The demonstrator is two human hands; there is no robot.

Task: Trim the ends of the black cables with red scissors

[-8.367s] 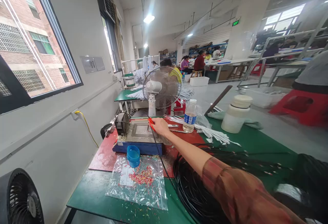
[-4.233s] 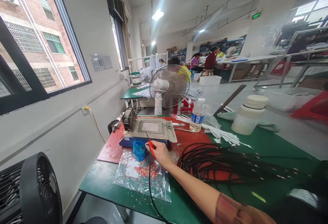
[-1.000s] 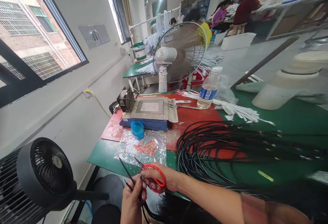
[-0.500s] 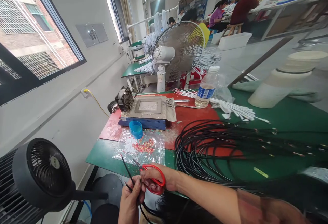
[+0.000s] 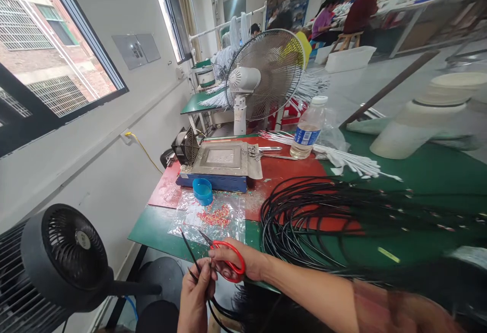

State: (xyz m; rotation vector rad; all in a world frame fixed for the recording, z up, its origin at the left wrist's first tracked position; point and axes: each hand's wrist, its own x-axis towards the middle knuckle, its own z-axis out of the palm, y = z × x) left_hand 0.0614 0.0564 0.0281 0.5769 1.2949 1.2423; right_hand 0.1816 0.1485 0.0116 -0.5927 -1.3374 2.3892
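Left hand [image 5: 196,290]: pinching black cable [image 5: 186,243], two ends up, near the table [image 5: 152,227] edge.
Right hand [image 5: 251,263]: curled round red scissors [image 5: 218,244].
Cable coil [image 5: 285,221]: many bare-tipped ends; apparently done.
Clippings [image 5: 215,216]: trimming well underway, presumably.
Held ends: longer one coloured-tipped; shorter seemingly remains.

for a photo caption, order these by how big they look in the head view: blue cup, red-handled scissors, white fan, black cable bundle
Black cable bundle
White fan
Red-handled scissors
Blue cup
The scissors are nearer the camera than the cup; true sizes unsure.
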